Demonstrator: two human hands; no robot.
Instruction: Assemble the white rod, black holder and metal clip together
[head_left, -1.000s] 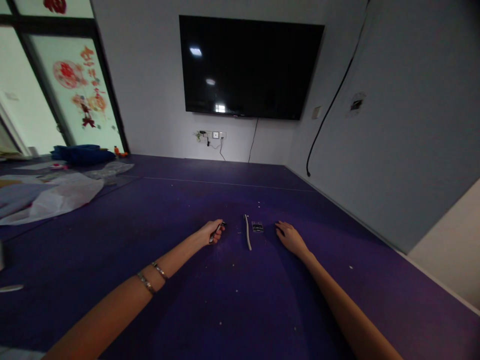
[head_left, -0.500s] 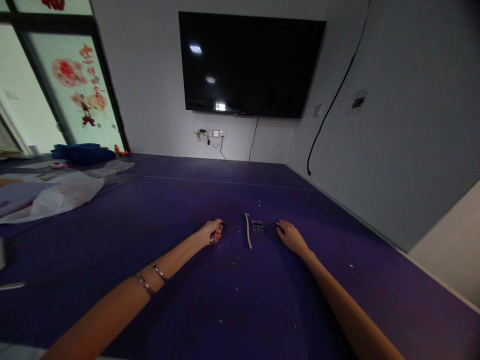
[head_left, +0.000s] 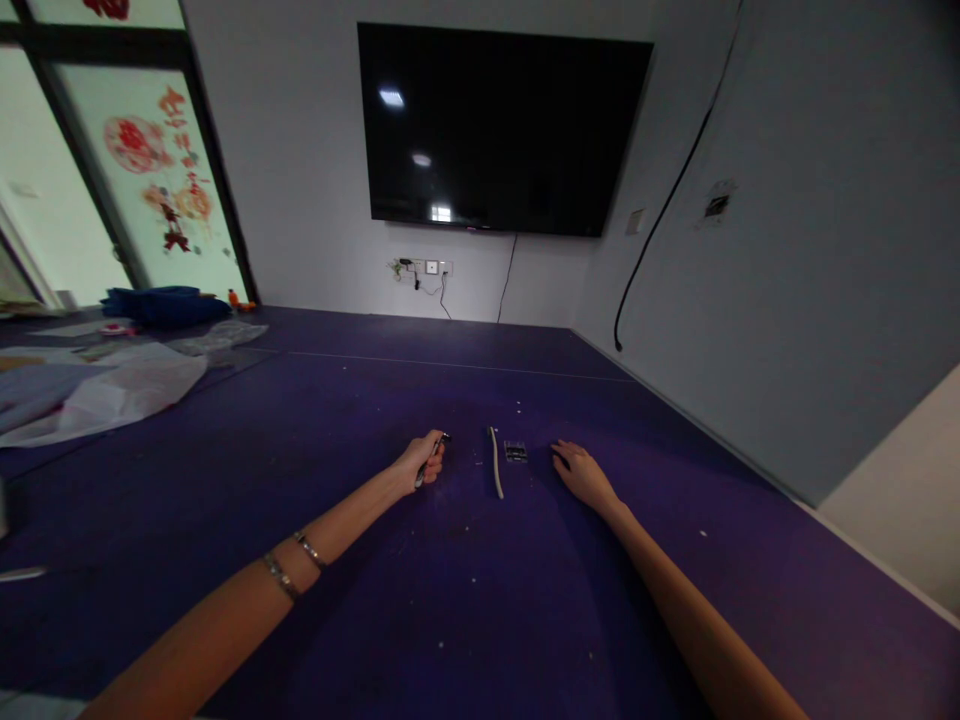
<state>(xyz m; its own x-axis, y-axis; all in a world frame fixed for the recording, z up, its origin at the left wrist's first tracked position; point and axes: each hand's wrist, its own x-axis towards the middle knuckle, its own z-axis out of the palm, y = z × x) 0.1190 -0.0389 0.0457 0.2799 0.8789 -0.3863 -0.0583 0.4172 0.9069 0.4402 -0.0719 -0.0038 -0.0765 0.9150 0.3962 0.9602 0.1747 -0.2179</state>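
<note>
Two hands flank the white strip [head_left: 495, 462] and hinge [head_left: 514, 452].

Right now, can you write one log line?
left hand: holds slim dark tool | right hand: flat on purple mat | between: pale strip

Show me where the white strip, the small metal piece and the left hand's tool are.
white strip [head_left: 495, 463], head view, middle of its length
small metal piece [head_left: 514, 452], head view, its centre
tool [head_left: 437, 445], head view, shaft above fingers
</note>
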